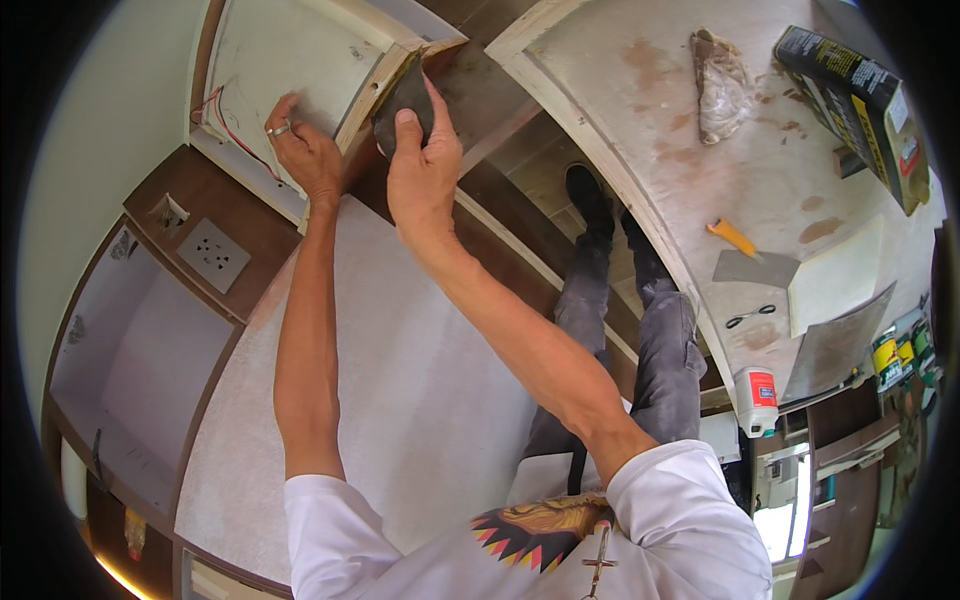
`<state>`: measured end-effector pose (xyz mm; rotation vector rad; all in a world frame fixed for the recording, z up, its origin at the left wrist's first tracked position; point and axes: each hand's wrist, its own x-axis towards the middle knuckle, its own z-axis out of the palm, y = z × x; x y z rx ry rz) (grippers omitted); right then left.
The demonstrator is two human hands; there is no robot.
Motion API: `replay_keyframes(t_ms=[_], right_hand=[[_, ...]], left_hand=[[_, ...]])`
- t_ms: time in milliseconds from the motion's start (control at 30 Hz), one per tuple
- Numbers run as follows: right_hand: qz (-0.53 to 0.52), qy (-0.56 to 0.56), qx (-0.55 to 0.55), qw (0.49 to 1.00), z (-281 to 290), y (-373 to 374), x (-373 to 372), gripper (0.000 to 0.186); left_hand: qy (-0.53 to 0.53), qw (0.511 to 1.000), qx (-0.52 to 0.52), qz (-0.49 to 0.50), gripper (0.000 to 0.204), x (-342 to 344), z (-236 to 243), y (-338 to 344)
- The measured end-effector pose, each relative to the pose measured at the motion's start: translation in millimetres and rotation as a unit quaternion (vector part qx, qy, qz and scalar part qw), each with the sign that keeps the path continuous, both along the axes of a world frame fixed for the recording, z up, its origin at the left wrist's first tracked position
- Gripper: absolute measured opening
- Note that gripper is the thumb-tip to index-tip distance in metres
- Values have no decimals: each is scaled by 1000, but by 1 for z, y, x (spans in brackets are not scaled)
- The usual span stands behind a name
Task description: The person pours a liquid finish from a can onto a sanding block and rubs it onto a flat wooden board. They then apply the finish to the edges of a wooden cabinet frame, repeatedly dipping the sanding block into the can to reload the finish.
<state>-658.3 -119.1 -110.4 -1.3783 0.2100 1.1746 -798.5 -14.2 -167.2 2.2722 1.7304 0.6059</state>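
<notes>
My right hand (425, 175) grips a dark, flat, thin pad (408, 100), its thumb lying on the near face. The pad is up against the end of a pale wooden edge strip (372, 95), and its exact kind cannot be made out. This strip borders a whitish panel (330, 50) at the upper left. Over that panel is my left hand (303, 155), a ring on one finger, fingers loosely bent and apart with nothing seen in them. Its fingertips are slightly blurred. Red wires (235, 135) lie on the panel beside it.
On the stained board at right are a crumpled plastic-wrapped bundle (722, 85), a dark rectangular can (860, 110), an orange-handled scraper (750, 255), scissors (750, 316) and a white bottle (757, 400). A wall socket plate (212, 256) is at left. Below my arms stretches a pale surface (400, 370).
</notes>
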Motion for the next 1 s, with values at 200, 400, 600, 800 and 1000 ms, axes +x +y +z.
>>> replay_keyframes(t_ms=[200,400,600,800,1000], right_hand=[[57,-68,73,993,18,-32,17,44],[8,31,9,999,-18,-53,-7,45],[1,71,-2,997,-46,-46,-46,46],[-11,93,-4,996,-53,-28,-68,46],[9,39,17,999,-27,-25,-90,50]], left_hand=[[3,1000,14,-13,39,1,-1,-1],[-5,998,46,-39,37,-5,-2,-2],[-60,998,-1,9,33,-6,-5,1],[-70,997,29,-19,31,-26,14,-6],[26,998,52,-14,31,-71,8,-15]])
